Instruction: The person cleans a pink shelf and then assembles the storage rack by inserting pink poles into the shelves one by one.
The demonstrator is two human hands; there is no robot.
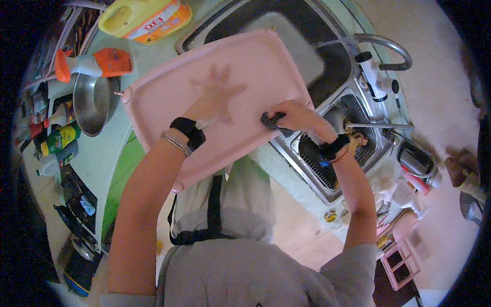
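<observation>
Over the sink (327,77), I brace the pink tray (169,97) with my left hand (212,100) spread flat beneath; right hand (291,116) grips the dark scrubber (269,121). Scrub firmly, keeping the tray tilted.

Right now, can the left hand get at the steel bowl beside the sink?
Probably not at once. The left hand is behind the pink tray, pressed flat against it and propping it over the sink. The steel bowl sits just past the tray's left edge, close by, but the tray lies between them.
</observation>
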